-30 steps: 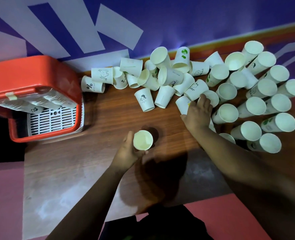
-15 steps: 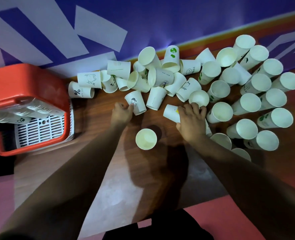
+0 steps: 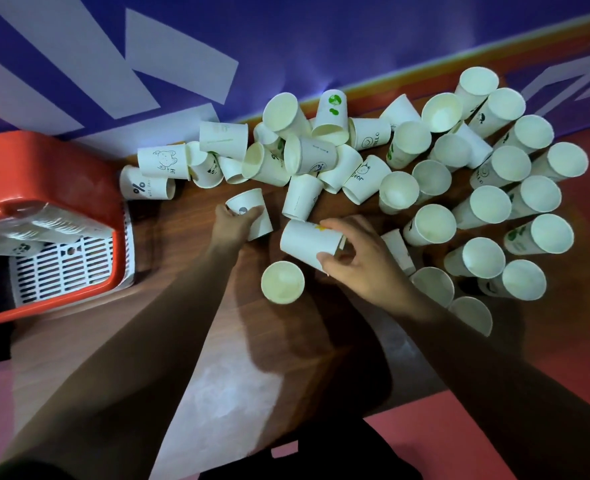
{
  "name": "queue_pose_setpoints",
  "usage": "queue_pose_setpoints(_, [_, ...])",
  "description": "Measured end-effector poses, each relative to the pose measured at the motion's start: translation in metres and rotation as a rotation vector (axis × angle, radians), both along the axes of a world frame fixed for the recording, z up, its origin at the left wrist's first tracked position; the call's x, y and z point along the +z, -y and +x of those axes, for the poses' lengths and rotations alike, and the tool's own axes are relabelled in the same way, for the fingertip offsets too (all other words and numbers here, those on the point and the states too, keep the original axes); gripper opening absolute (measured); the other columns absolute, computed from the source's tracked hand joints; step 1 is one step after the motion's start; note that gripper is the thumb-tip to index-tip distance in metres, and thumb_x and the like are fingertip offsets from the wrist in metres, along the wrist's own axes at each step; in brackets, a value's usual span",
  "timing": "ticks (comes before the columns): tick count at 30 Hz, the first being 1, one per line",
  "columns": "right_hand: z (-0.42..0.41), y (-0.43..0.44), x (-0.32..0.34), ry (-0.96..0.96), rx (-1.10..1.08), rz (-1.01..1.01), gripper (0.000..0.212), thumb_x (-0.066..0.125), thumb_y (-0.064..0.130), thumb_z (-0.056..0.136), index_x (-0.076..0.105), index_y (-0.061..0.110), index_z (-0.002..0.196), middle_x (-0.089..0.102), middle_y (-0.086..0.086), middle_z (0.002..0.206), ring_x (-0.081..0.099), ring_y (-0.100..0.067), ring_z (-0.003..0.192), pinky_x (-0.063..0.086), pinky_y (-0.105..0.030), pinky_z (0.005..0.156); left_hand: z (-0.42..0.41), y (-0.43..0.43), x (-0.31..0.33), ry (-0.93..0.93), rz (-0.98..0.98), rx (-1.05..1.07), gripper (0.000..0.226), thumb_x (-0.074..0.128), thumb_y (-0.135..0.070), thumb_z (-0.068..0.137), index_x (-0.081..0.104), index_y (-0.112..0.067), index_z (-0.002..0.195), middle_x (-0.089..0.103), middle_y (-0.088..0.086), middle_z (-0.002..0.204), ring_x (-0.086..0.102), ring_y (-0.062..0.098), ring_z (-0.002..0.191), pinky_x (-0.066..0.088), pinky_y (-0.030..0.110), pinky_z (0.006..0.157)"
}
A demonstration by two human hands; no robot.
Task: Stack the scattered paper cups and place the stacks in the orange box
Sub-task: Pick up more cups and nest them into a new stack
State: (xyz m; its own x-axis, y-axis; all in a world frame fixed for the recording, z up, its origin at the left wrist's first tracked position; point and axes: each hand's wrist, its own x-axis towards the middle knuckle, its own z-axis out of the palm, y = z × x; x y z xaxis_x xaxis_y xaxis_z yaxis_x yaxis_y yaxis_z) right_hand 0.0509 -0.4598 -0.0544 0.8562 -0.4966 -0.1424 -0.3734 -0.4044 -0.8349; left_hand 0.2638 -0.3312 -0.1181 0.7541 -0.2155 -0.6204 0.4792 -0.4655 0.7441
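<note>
Wooden tabletop [image 3: 217,393] carried dozens of loose paper cups [image 3: 425,168] along its far edge and right side, while a few stacks [image 3: 44,223] lay in the orange box [image 3: 117,216] at its left edge. Near the middle the left hand [image 3: 233,225] gripped a printed cup [image 3: 252,216] and the right hand [image 3: 359,261] a tipped cup [image 3: 307,239]; most stacking remained, I judged.

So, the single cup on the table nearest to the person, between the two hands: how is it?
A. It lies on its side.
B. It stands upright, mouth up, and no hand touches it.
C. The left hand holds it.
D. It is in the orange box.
B: the single cup stands mouth up, apart from both hands; the left hand grips a printed cup and the right hand grips a tipped cup.
</note>
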Motion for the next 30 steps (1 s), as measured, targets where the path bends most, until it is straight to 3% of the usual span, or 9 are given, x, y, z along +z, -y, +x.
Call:
queue_pose_setpoints(4, [0.000, -0.016, 0.014, -0.151, 0.194, 0.017, 0.075, 0.078, 0.042, 0.072, 0.042, 0.031, 0.137, 0.051, 0.010, 0.128, 0.052, -0.012, 0.116, 0.048, -0.040, 0.097, -0.008, -0.044, 0.008, 0.026, -0.139, 0.102, 0.054, 0.078, -0.021, 0.084, 0.041, -0.016, 0.124, 0.056, 0.002, 0.106, 0.065, 0.029, 0.107, 0.058, 0.051, 0.090])
queue_pose_setpoints(10, [0.015, -0.048, 0.008, -0.201, 0.356, -0.413, 0.086, 0.081, 0.047, 0.067, 0.043, 0.017, 0.138, 0.058, -0.003, 0.127, 0.050, -0.025, 0.119, 0.042, -0.035, 0.096, -0.029, -0.108, 0.029, 0.054, -0.202, 0.087, 0.062, 0.081, -0.023, 0.077, 0.045, -0.016, 0.127, 0.061, 0.007, 0.114, 0.063, 0.031, 0.115, 0.055, 0.052, 0.096])
queue_pose_setpoints(14, [0.024, -0.079, -0.015, -0.273, 0.431, -0.419, 0.089, 0.079, 0.043, 0.074, 0.035, 0.013, 0.146, 0.039, -0.004, 0.151, 0.035, -0.021, 0.140, 0.032, -0.033, 0.114, -0.042, -0.137, 0.043, 0.113, -0.240, 0.007, 0.055, 0.078, -0.010, 0.083, 0.044, -0.018, 0.126, 0.059, 0.000, 0.111, 0.061, 0.021, 0.109, 0.058, 0.033, 0.086])
queue_pose_setpoints(17, [0.021, -0.090, -0.025, -0.230, 0.358, -0.415, 0.089, 0.080, 0.046, 0.073, 0.040, 0.014, 0.145, 0.037, 0.000, 0.154, 0.034, -0.018, 0.141, 0.034, -0.040, 0.114, -0.051, -0.147, 0.052, 0.131, -0.292, -0.072, 0.061, 0.076, -0.005, 0.084, 0.045, -0.019, 0.134, 0.058, -0.005, 0.116, 0.059, 0.005, 0.103, 0.054, 0.017, 0.076])
queue_pose_setpoints(19, [0.018, -0.096, -0.023, -0.231, 0.289, -0.411, 0.098, 0.079, 0.053, 0.070, 0.034, 0.017, 0.149, 0.031, 0.001, 0.157, 0.030, -0.017, 0.144, 0.031, -0.043, 0.116, -0.057, -0.153, 0.057, 0.146, -0.321, -0.142, 0.067, 0.078, -0.005, 0.083, 0.046, -0.023, 0.139, 0.058, -0.008, 0.123, 0.059, -0.006, 0.101, 0.052, 0.014, 0.080])
queue_pose_setpoints(21, [0.012, -0.101, -0.017, -0.265, 0.142, -0.323, 0.095, 0.074, 0.055, 0.075, 0.029, 0.020, 0.151, 0.025, 0.003, 0.160, 0.025, -0.015, 0.145, 0.023, -0.036, 0.118, -0.060, -0.155, 0.061, 0.163, -0.348, -0.237, 0.068, 0.081, -0.007, 0.081, 0.048, -0.027, 0.137, 0.059, -0.008, 0.125, 0.059, -0.002, 0.108, 0.052, 0.021, 0.089])
queue_pose_setpoints(25, [-0.015, -0.109, 0.000, -0.204, -0.131, -0.309, 0.065, 0.064, 0.045, 0.088, 0.045, 0.014, 0.143, 0.038, -0.001, 0.153, 0.032, -0.016, 0.142, 0.019, -0.019, 0.109, -0.067, -0.141, 0.066, 0.236, -0.393, -0.456, 0.072, 0.083, -0.017, 0.077, 0.046, -0.027, 0.137, 0.051, 0.001, 0.137, 0.051, 0.014, 0.125, 0.049, 0.030, 0.101])
queue_pose_setpoints(28, [-0.043, -0.115, 0.012, -0.215, -0.240, -0.311, 0.056, 0.059, 0.046, 0.091, 0.052, 0.013, 0.136, 0.046, -0.005, 0.145, 0.043, -0.021, 0.135, 0.029, -0.025, 0.108, -0.074, -0.121, 0.065, 0.386, -0.290, -0.679, 0.088, 0.083, -0.021, 0.078, 0.036, -0.024, 0.152, 0.041, -0.003, 0.138, 0.041, 0.010, 0.131, 0.040, 0.021, 0.105])
queue_pose_setpoints(30, [-0.062, -0.118, 0.014, -0.197, -0.317, -0.303, 0.057, 0.053, 0.054, 0.087, 0.056, 0.016, 0.129, 0.054, -0.007, 0.135, 0.052, -0.026, 0.125, 0.041, -0.038, 0.106, -0.081, -0.111, 0.058, 0.497, -0.205, -0.782, 0.088, 0.081, -0.023, 0.079, 0.034, -0.021, 0.154, 0.042, 0.000, 0.135, 0.042, 0.015, 0.130, 0.037, 0.026, 0.107])
